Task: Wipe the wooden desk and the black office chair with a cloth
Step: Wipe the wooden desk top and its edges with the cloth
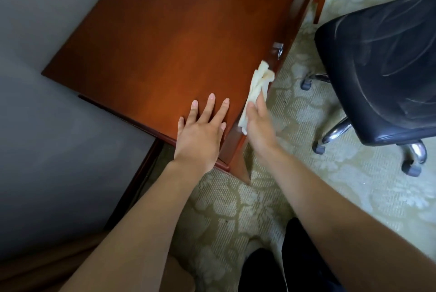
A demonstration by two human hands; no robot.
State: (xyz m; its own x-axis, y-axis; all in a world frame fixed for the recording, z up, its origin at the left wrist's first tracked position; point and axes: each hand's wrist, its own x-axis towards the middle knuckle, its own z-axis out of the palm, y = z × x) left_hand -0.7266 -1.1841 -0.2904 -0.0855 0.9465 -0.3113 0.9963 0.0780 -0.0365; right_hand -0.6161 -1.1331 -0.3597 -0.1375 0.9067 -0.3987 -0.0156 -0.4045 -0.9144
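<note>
The reddish-brown wooden desk (165, 39) fills the upper middle of the view. My left hand (200, 129) lies flat on its near corner with the fingers spread straight. My right hand (257, 124) presses a crumpled cream cloth (258, 84) against the desk's right front edge, just below the top; the fingers are hidden behind the cloth and the hand's back. The black office chair (387, 65) stands to the right, its seat facing up, apart from both hands.
A metal drawer handle (278, 47) sticks out of the desk's front just beyond the cloth. The chair's chrome legs and castors (411, 169) spread over the patterned carpet (306, 185). A grey wall (47, 126) is on the left. My dark shoes (259, 268) show at the bottom.
</note>
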